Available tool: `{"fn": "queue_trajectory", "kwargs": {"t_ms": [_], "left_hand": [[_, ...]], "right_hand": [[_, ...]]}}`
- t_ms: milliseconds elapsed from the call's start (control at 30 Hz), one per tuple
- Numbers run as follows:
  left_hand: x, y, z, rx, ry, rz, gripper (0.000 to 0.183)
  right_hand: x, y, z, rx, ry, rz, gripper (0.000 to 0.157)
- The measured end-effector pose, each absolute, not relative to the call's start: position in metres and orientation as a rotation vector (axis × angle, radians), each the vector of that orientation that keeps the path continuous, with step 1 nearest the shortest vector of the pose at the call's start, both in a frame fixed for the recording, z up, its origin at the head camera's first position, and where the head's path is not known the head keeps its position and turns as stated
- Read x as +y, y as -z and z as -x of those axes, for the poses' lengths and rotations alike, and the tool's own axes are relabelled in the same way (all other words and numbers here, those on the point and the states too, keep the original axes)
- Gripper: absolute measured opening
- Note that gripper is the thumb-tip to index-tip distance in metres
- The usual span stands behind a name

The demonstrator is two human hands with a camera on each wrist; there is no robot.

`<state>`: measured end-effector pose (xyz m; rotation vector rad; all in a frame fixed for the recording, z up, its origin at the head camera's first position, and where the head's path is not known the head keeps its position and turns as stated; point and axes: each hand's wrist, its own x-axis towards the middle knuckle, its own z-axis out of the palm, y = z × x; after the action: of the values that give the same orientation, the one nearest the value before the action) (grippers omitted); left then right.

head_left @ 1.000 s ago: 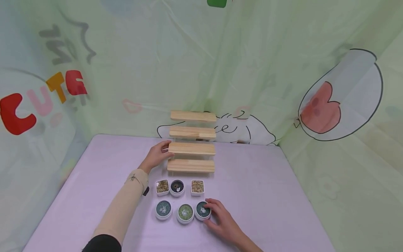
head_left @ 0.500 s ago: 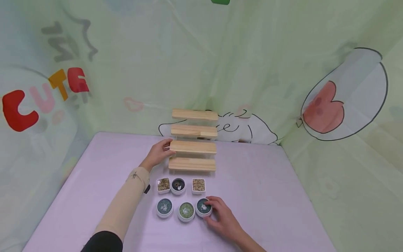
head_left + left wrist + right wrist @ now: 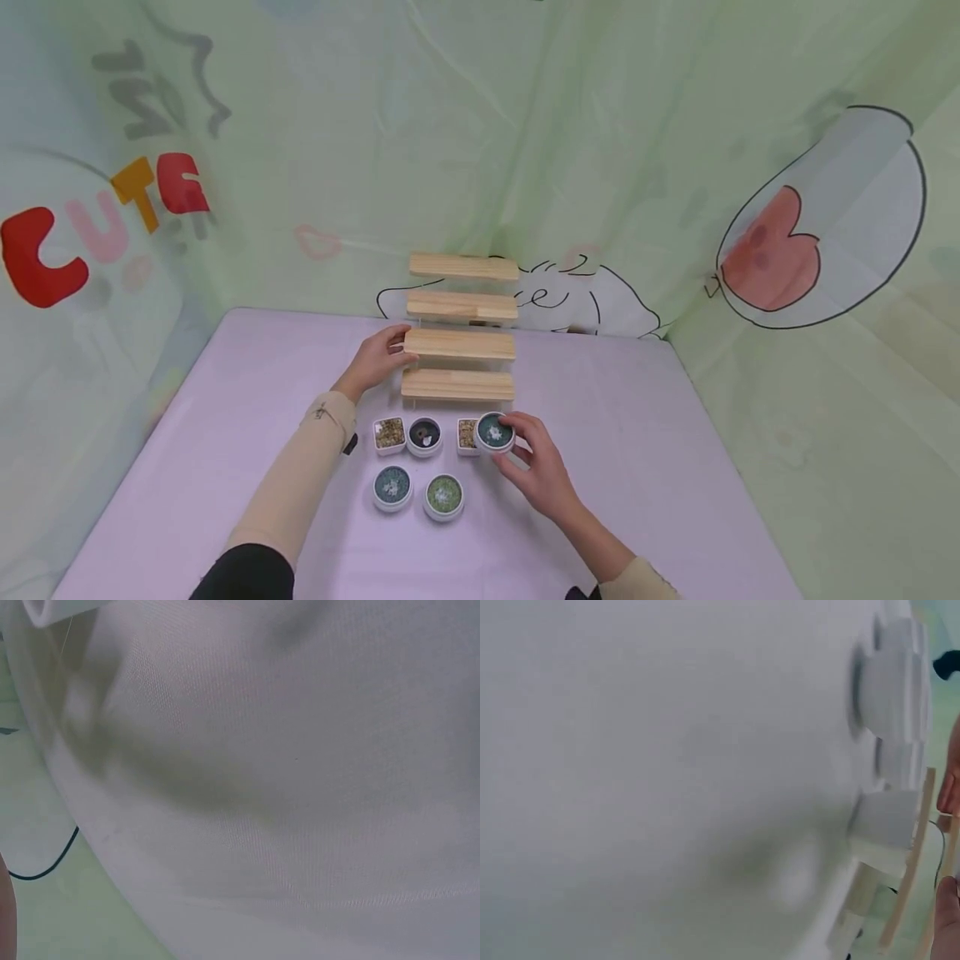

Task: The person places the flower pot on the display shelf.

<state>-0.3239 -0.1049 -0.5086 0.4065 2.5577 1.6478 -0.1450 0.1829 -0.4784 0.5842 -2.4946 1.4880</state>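
In the head view my right hand (image 3: 542,468) holds a small round white pot (image 3: 495,433) with a dark green, pale-flecked top, thumb and fingers at its right side. This pot overlaps a square white pot of pebbles (image 3: 466,435) behind it. My left hand (image 3: 375,360) grips the left end of a four-tier wooden shelf (image 3: 459,343), around the second tier from the front. At the right edge of the right wrist view, my thumb (image 3: 946,919) shows, and the held pot is mostly out of frame.
Left of the held pot stand another pebble pot (image 3: 389,434) and a black-topped round pot (image 3: 424,436). Nearer me are a blue-green pot (image 3: 392,487) and a light green pot (image 3: 443,496). A pale cloth (image 3: 645,467) covers the table, with printed curtains (image 3: 337,150) around it.
My right hand has lifted the dark green pot from beside the light green one and carried it away from me toward the shelf. The left hand stays on the shelf.
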Motion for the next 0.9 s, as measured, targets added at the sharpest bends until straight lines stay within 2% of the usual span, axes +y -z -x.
{"fn": "queue_trajectory", "kwargs": {"t_ms": [600,900], "left_hand": [[-0.105,0.505,0.323,2.575,-1.606,-0.347,0.069],[-0.104,0.504,0.323,2.578,-1.611,-0.334,0.068]], "right_hand": [[0.165,0.418,0.223,-2.425,-1.784,-0.298,0.058],[0.158,0.423,0.275,-2.325,-1.866,-0.231,0.057]]}}
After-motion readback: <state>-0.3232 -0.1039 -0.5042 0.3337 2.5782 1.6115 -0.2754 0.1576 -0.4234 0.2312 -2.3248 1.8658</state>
